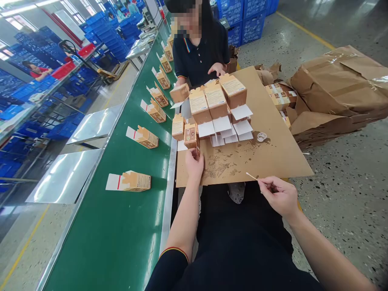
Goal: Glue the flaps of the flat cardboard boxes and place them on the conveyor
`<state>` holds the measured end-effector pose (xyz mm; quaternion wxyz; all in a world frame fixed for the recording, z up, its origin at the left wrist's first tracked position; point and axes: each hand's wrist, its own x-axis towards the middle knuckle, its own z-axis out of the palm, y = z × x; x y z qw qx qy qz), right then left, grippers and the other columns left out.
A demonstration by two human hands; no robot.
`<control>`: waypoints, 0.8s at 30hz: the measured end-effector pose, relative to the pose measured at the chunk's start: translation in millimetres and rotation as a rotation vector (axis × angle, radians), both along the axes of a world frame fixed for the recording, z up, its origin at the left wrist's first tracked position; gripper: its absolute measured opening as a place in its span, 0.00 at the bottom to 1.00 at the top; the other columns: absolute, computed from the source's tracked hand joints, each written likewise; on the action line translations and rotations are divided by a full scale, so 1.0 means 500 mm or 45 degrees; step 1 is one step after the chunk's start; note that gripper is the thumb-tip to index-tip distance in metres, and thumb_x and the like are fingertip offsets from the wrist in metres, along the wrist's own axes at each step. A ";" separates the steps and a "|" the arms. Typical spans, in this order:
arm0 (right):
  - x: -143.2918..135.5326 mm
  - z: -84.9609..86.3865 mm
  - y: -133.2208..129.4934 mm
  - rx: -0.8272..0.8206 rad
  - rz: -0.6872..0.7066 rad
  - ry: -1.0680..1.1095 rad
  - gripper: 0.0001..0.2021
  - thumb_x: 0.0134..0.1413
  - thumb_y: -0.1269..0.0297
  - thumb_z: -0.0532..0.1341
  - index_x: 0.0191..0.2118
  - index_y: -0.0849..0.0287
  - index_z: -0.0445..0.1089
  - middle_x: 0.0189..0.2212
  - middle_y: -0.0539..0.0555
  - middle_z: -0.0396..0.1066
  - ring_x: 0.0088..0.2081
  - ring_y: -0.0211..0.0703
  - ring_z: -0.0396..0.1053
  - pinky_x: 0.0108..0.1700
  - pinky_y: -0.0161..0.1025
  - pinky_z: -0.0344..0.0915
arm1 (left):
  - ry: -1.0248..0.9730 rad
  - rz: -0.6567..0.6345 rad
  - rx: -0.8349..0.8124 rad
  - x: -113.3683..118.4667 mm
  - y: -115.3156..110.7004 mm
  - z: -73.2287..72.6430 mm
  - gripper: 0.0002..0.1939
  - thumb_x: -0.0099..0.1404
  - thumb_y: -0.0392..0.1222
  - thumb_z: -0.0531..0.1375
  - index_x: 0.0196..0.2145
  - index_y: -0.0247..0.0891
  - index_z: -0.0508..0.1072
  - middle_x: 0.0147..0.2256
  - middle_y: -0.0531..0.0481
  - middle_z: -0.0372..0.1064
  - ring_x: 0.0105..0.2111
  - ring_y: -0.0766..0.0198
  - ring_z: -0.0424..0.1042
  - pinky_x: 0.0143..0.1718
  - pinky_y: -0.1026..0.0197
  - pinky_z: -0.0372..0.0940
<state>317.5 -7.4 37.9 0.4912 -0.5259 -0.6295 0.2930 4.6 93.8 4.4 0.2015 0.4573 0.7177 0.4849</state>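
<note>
Beside green conveyor [121, 238] and speckled floor [348, 194], left hand [195, 163] grips a carton [191, 136] near the cardboard [273, 161]'s left edge, right hand [280, 197] pinching a swab [251, 176].

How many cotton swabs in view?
1: the cotton swab in the right hand, tip toward the cardboard sheet. Others could be hidden behind the stacked boxes.

At upper left, stacked blue crates [110, 43], red bins [63, 70] and, just in front, a pallet jack [104, 76]; nearer, two shiny metal tabletops [62, 180]; at upper right, a yellow line [306, 30] across speckled grey floor [342, 169].
</note>
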 end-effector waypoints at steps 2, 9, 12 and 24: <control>0.015 0.003 -0.008 0.014 -0.040 -0.003 0.17 0.71 0.50 0.69 0.31 0.53 0.79 0.20 0.50 0.72 0.19 0.41 0.68 0.23 0.39 0.69 | 0.043 -0.011 0.067 -0.008 -0.021 -0.010 0.06 0.71 0.39 0.66 0.44 0.42 0.73 0.42 0.44 0.73 0.42 0.54 0.76 0.49 0.50 0.71; 0.094 -0.021 -0.017 0.030 -0.236 -0.001 0.16 0.67 0.48 0.72 0.33 0.53 0.82 0.20 0.51 0.75 0.19 0.43 0.71 0.23 0.40 0.72 | 0.623 0.092 0.350 -0.069 -0.261 -0.046 0.07 0.74 0.35 0.62 0.46 0.41 0.79 0.41 0.44 0.71 0.44 0.52 0.72 0.50 0.49 0.68; 0.121 -0.028 0.019 0.063 -0.322 -0.055 0.15 0.65 0.49 0.72 0.32 0.55 0.82 0.21 0.51 0.74 0.21 0.42 0.71 0.25 0.38 0.70 | 0.794 0.013 0.246 -0.070 -0.324 -0.057 0.15 0.70 0.30 0.61 0.48 0.41 0.83 0.43 0.42 0.70 0.45 0.50 0.72 0.53 0.45 0.68; 0.123 0.071 0.308 -0.149 -0.149 -0.764 0.08 0.59 0.77 0.69 0.30 0.60 0.76 0.24 0.49 0.73 0.27 0.36 0.62 0.36 0.37 0.57 | -0.120 0.112 -0.020 -0.180 -0.173 0.050 0.20 0.72 0.53 0.65 0.57 0.44 0.80 0.54 0.40 0.77 0.53 0.51 0.79 0.55 0.50 0.75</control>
